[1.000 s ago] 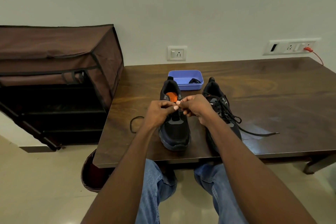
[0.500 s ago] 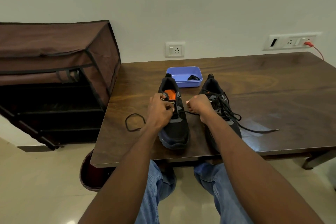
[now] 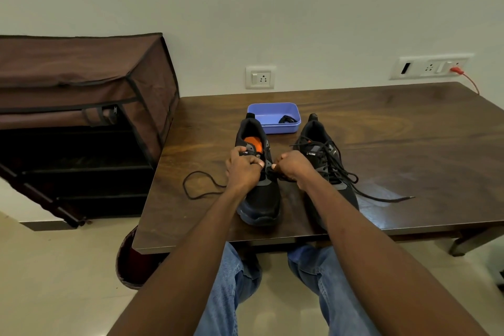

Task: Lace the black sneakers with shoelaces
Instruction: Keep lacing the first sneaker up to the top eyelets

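1. A single head-worn, wide-angle view, looking forward and down from above the seated person's lap; forearms enter from the bottom edge.
2. It faces the wall (image 3: pixel 300 8) across the counter (image 3: pixel 395 150); the near counter edge is close, the far edge mid-frame.

left hand (image 3: pixel 242 169): it covers the eyelets on its side of the left sneaker (image 3: pixel 259 172); its grip on the shoelace (image 3: pixel 199 185) is hidden.
right hand (image 3: pixel 293 168): its fingertips are hidden.
right sneaker (image 3: pixel 324 161): the forearm hides its toe.
blue tray (image 3: pixel 273 117): the small dark thing inside is too small to tell.
table (image 3: pixel 395 144): the right edge cuts it.
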Tool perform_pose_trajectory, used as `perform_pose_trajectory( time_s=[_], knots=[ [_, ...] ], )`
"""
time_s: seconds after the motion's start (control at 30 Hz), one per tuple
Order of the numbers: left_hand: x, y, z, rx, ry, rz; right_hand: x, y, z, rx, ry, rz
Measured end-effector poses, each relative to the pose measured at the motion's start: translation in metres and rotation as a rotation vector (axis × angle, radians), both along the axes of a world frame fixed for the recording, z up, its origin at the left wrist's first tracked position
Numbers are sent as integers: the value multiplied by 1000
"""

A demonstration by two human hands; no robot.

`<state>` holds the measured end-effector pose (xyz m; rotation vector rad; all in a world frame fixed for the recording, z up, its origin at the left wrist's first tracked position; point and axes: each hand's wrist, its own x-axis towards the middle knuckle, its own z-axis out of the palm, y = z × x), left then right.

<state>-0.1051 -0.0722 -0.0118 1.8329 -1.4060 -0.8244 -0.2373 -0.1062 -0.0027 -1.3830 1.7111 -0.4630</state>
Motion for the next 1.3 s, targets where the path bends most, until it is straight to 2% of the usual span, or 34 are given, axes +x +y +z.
perform_pose_trajectory(
  time_s=[0.17, 0.23, 0.3, 0.37, 0.43, 0.67, 0.87, 0.93, 1.0, 1.1, 1.3],
  knots=[
    [-5, 0, -4, -14, -60, 23, 4, 1, -5, -27, 32, -9],
    [-7, -1, -5, -11, -32, 49, 4, 1, -5, -26, 30, -17],
    [-7, -2, -2, 41, 90, 105, 5, 2, -5, -28, 17, -13],
    [-6, -4, 0, 116, 289, 200, 5, 2, -4, -24, 12, -7],
    [-4, -6, -3, 128, 338, 217, 3, 1, -5, -22, 19, -9],
    [0, -6, -12, 33, 215, 165, 4, 3, -6, -57, 40, 14],
    [6, -14, -16, 107, 270, 130, 5, 7, 0, -108, 124, 71],
    [12, -18, -18, 24, 182, 42, 5, 10, 4, -153, 171, 83],
    [20, -20, -25, -87, 11, -63, 5, 12, 8, -210, 185, 75],
    [27, -20, -28, -131, -169, -139, 9, 13, 14, -258, 168, 91],
    [27, -16, -21, -154, -197, -108, 10, 16, 14, -282, 181, 98]
  ],
)
